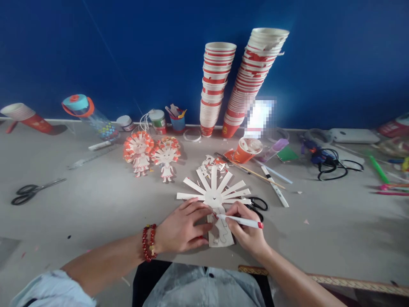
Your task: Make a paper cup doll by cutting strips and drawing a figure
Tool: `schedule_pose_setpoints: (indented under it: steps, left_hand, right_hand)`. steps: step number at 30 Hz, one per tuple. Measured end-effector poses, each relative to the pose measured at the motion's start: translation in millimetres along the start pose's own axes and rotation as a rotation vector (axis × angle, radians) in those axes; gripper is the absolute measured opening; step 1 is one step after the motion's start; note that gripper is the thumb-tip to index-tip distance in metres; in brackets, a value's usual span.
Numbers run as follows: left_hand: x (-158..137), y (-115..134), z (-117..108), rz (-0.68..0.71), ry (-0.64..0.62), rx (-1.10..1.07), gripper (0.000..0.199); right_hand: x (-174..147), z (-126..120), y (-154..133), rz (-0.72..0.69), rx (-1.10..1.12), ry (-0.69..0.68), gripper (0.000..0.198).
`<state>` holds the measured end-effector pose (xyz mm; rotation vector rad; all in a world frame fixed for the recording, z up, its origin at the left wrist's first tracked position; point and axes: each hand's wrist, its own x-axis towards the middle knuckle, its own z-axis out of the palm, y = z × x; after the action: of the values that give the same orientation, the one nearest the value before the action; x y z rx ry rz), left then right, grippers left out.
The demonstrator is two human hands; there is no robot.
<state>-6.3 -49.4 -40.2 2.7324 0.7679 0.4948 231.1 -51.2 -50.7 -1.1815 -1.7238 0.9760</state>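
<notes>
A white paper cutout (213, 197) lies on the table before me, its cut strips fanned out around a round middle. Its lower flap (225, 240) carries a pencil-like outline drawing. My left hand (188, 224) rests flat on the flap's left edge, fingers stretched out. Pinched in my right hand (244, 230) is a white marker with a red end (244, 221), its tip on the paper just below the round middle. Black-handled scissors (257, 204) lie partly under the strips on the right. A bracelet of red beads circles my left wrist.
Two finished-looking paper dolls (140, 151) lie at the back left. Tall paper cup stacks (218, 85) lean near the blue wall. An orange cup (246, 150), a white marker (275, 187) and paper scraps (213, 164) lie beyond the cutout. More scissors (28, 192) lie far left.
</notes>
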Motion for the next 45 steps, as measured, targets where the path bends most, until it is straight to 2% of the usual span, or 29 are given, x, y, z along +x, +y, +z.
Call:
schedule_pose_setpoints:
  steps: [5, 12, 25, 45]
  left_hand:
    - [0.7, 0.8, -0.8, -0.005, -0.014, 0.002, 0.034]
    - [1.7, 1.2, -2.1, -0.001, -0.004, 0.012, 0.033]
    - [1.1, 0.8, -0.4, -0.002, 0.004, 0.023, 0.034]
    - [2.8, 2.3, -2.2, 0.002, 0.009, 0.022, 0.032]
  right_hand:
    - [0.4, -0.4, -2.7, -0.001, -0.037, 0.013, 0.012]
    - [2.2, 0.9, -4.1, 0.003, -0.079, -0.063, 0.011]
    - [4.4, 1.5, -5.5, -0.007, -0.143, -0.063, 0.011]
    - [3.8, 0.7, -7.6, 0.012, -0.108, -0.074, 0.011]
